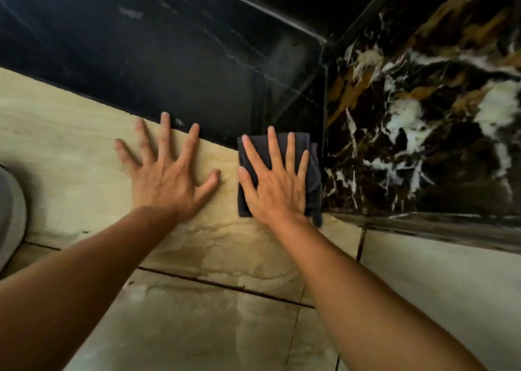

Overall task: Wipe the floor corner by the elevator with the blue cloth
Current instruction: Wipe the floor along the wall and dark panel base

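Right hand (277, 184) spread flat, pressing blue cloth (311, 173) into corner, marble wall (423, 116) just right of it. Left hand (166, 170) splayed on floor tile (70, 145), likely bracing.

Both arms (84, 272) reach forward; left hand (166, 170) and right hand (277, 184) lie flat, fingers (272, 147) spread, seemingly pressing down.

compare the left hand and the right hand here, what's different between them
The left hand lies flat on the bare beige floor tile; the right hand lies flat on the folded dark cloth. The left hand's fingers spread wider than the right's. The right hand sits close to the veined marble wall, the left farther away. Both are open, palm down, fingers pointing toward the black wall.
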`<state>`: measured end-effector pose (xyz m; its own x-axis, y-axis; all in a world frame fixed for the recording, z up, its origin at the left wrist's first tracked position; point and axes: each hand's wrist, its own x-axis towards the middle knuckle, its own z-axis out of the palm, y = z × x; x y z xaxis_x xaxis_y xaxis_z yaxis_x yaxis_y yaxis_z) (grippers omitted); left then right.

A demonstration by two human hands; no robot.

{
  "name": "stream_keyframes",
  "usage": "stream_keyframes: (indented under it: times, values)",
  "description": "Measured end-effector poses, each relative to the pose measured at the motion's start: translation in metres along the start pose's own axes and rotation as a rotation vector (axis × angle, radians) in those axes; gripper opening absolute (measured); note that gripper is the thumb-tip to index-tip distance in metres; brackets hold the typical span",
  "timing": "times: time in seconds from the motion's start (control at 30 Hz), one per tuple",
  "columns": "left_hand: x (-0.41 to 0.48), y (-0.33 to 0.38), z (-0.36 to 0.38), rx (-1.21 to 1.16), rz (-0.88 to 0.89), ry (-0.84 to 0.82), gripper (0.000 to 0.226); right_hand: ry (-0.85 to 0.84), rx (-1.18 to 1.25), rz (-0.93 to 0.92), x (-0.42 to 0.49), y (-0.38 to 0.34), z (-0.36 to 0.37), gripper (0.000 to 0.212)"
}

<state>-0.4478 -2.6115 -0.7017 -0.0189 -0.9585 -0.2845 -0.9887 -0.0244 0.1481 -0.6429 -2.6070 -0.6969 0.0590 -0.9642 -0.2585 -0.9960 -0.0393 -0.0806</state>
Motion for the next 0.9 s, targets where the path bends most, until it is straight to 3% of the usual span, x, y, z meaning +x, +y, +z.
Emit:
stream_keyframes:
  times: [0.23, 0.6, 0.9]
  values:
    - [0.002, -0.001, -0.002, -0.026, -0.012, -0.024, 0.094, 0.031, -0.016, 0.056, 0.089, 0.003, -0.019, 0.061]
    - [0.008, 0.001, -0.005, 0.005, -0.042, -0.105, 0.094, 0.022, -0.035, 0.082, 0.159, 0.009, -0.037, 0.061]
    - [0.007, -0.002, 0.000, -0.014, -0.016, -0.069, 0.092, 0.019, -0.047, 0.064, 0.205, 0.012, -0.054, 0.061]
